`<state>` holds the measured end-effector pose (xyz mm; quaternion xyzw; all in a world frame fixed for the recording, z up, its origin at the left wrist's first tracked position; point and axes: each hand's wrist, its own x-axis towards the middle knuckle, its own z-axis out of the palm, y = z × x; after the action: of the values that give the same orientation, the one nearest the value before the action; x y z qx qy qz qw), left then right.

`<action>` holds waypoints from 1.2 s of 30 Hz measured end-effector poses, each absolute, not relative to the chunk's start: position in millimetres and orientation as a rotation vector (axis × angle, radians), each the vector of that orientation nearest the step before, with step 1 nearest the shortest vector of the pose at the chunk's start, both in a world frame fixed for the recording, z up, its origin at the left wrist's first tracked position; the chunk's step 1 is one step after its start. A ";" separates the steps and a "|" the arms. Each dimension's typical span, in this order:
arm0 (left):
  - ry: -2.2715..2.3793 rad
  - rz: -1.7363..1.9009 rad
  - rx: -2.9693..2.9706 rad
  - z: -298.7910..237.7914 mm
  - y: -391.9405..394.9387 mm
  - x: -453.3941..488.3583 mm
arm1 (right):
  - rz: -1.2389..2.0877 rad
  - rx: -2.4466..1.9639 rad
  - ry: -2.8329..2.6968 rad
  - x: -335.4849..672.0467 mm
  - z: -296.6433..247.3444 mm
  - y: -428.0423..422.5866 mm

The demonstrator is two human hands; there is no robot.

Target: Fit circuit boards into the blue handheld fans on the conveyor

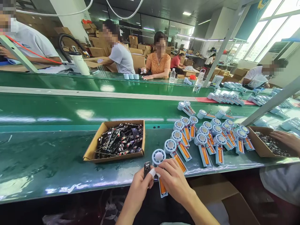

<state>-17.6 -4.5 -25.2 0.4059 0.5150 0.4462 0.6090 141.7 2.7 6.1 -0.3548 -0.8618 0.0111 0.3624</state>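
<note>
Your two hands are together at the near edge of the bench (58,164), fingertips meeting just below the round head of a pale blue fan (158,157). Your left hand (140,182) is pinched on a small black circuit board (147,168), which stands upright beside the fan's head; a white cover (152,172) wraps the thumb. Your right hand (172,178) lies across the fan's handle, fingers bent, though you can't tell what the fingertips grip. The handle's lower end shows beneath it, pointing toward you with an orange strip (162,187) inside. Ahead of your left hand sits a cardboard box (93,150) piled with more circuit boards. Beyond your right hand, more fans (170,145) lie in loose rows, most with orange strips facing up. Farther right, a co-worker's hand (284,140) reaches into another box (257,145) of small parts. Across the green belt (117,106), a person in an orange top (159,64) sits near a clear bottle (172,76).
</note>
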 end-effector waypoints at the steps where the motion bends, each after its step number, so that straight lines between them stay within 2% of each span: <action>1: 1.180 1.031 0.908 -24.5 -5.1 -17.7 | 0.047 -0.913 -2.225 141.9 4.3 4.7; 10: 1.184 1.093 0.755 -23.6 -15.3 -21.7 | 0.006 -0.962 -2.299 148.4 2.7 10.2; 16: 1.495 1.057 1.216 -24.7 -20.2 -21.8 | 0.007 -1.037 -2.192 142.5 -4.1 8.7; 36: 1.545 1.324 1.814 -40.7 -28.7 -16.0 | -0.108 -1.245 -2.081 120.9 -7.5 -2.8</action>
<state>-16.0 -28.7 -40.7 0.6511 0.5545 0.4753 0.2066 120.9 -2.8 -7.5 -0.4806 -0.8032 -0.0419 0.3495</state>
